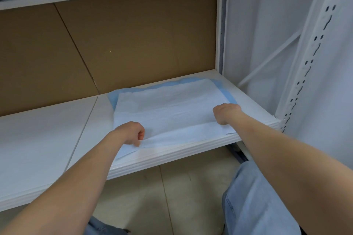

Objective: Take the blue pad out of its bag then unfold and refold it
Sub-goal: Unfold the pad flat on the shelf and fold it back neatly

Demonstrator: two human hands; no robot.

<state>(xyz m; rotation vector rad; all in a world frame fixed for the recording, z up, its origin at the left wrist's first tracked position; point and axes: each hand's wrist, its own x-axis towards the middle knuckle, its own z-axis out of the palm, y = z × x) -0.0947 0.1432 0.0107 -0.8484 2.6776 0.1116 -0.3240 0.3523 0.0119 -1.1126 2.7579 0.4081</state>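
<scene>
The blue pad point(168, 105) is pinched by the left hand point(131, 133) and, seemingly, the right hand point(226, 113); between the grips its edge should be kept taut.

pad: the blue pad point(168, 105) lies spread on the white shelf point(47, 139), white side up
left hand point(129, 133): pinches the pad's near edge
right hand point(226, 111): grips the pad's right side
</scene>
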